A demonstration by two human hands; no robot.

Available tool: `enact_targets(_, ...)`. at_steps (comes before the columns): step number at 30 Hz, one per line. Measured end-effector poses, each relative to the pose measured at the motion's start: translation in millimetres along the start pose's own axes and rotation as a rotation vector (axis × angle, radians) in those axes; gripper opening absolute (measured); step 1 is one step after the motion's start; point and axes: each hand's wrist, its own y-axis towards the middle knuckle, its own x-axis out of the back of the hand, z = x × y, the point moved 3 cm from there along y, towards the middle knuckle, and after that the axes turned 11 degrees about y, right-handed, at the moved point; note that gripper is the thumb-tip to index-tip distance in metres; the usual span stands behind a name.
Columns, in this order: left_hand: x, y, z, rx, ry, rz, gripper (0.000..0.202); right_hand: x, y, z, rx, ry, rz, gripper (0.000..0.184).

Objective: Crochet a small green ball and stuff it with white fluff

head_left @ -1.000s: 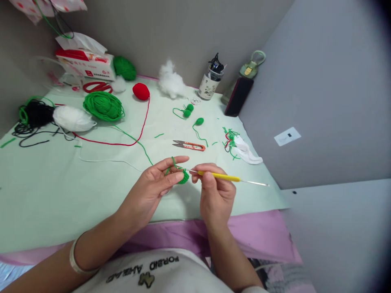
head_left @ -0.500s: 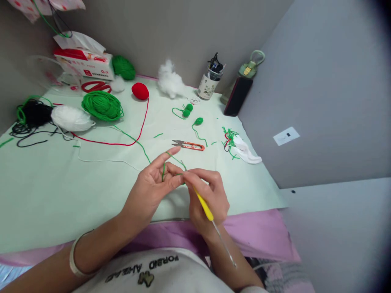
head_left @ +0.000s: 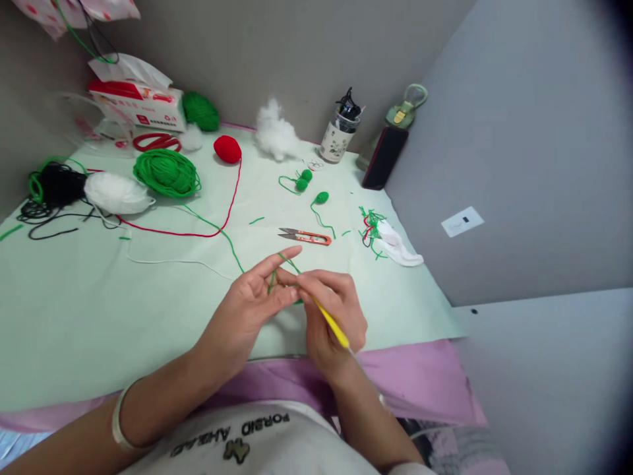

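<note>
View from above a pale green tabletop (head_left: 99,310), looking down at a person's two bare hands, which meet near the front edge.

The left hand (head_left: 252,297) lies palm up. A green yarn strand (head_left: 232,247) runs over its outstretched index finger and loops down to the thumb. The thumb and the other fingers close in a narrow grip, pinching the strand where the hands touch. A sliver of green work (head_left: 298,301) shows just beneath the fingers, mostly hidden. A pale bracelet (head_left: 119,415) circles the left wrist.

The right hand (head_left: 331,316) has its grip closed on a crochet hook (head_left: 332,325) with a yellow handle. The handle slants back toward the person's body, and the working tip is hidden between the fingers of both hands.

The strand leads away across the tabletop to a loose green skein (head_left: 166,171) at the far left. Beside the skein lie a white skein (head_left: 116,192) and a tangle of black yarn (head_left: 57,183).

Just beyond the hands lie orange-handled thread snips (head_left: 305,235). Farther back are two small green crocheted pieces (head_left: 302,180) and a third one (head_left: 322,197), each with a yarn tail.

A red yarn ball (head_left: 227,149) trails a red strand toward the left. Near the back wall sit a tuft of white stuffing (head_left: 274,130), a flowered cup (head_left: 338,138) of tools, a dark phone (head_left: 384,158), a tissue box (head_left: 138,105) and red scissors (head_left: 157,141). To the right lies a white cloth (head_left: 398,247) with yarn scraps.
</note>
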Motion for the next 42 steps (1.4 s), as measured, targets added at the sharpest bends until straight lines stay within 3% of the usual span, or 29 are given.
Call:
enact_targets(2,0.1,-0.3,1.4,0.101,-0.067,0.064,0.042,4.1,0.1,-0.8,-0.012,0.041,-0.056,0.029)
enact_targets(5,3.7,0.6,-2.3,0.106,-0.091,0.081,0.036,10.8,4.5,-10.4,-0.256,0.352,-0.197,0.019)
enact_targets(9,3.5,1.8,-5.6,0.022,0.015,0.028,0.038,4.5,7.4,-17.6,-0.430,0.514,-0.139,0.013)
enact_targets(16,1.6,3.2,-5.3,0.051,0.009,0.062,0.047,2.0,3.4,-17.7,-0.397,0.459,-0.139,0.012)
enact_targets(22,9.4,3.9,-4.6,0.097,0.006,0.108,0.040,10.3,8.7,-21.2,-0.486,0.611,-0.227,0.014)
enact_targets(27,4.6,-0.3,-2.6,-0.002,0.138,0.046,0.039,4.2,2.7,-18.5,-0.495,0.476,-0.099,0.013)
enact_targets(33,8.4,-2.3,-1.1,-0.054,0.340,-0.005,0.035,5.8,1.3,-21.7,-0.521,0.553,-0.154,0.013)
enact_targets(38,10.2,-3.3,-2.1,-0.064,0.362,-0.034,0.035,7.2,4.6,-21.8,-0.535,0.639,-0.150,0.017)
enact_targets(42,9.7,-3.9,-3.9,-0.076,0.364,-0.049,0.035,9.4,4.3,-18.1,-0.509,0.575,-0.124,0.019)
